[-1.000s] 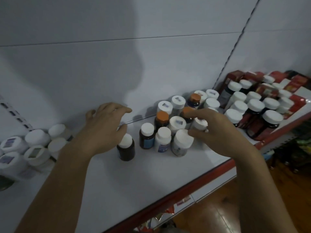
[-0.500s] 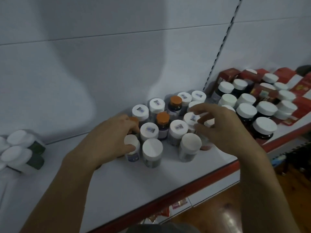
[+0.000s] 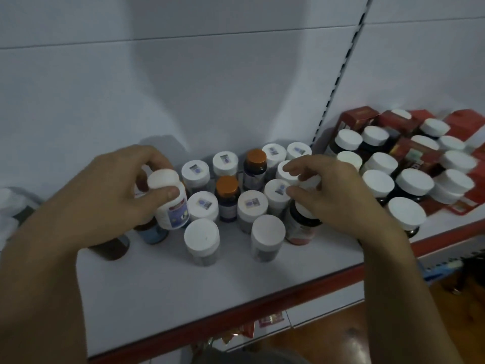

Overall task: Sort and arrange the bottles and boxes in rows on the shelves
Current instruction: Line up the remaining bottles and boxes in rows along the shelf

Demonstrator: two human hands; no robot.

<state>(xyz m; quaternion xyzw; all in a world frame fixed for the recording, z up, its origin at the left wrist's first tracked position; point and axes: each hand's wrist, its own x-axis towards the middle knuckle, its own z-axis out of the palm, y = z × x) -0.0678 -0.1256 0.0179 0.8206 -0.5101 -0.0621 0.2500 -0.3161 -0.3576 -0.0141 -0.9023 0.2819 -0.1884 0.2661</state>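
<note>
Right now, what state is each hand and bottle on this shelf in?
left hand: grips the white bottle
white bottle: capped, tilted, lifted off the shelf
right hand: fingers curled round the dark bottle's cap
dark bottle: capped, standing on the shelf
orange-capped bottles: upright, capped
white-capped jars at right: upright, capped

White panelled back wall (image 3: 236,74); dark slotted upright (image 3: 341,74); brown wooden floor (image 3: 469,324); dim light.

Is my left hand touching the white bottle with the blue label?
Touching. The head view shows the left hand gripping the white bottle, thumb pressed across it just below the cap.
</note>
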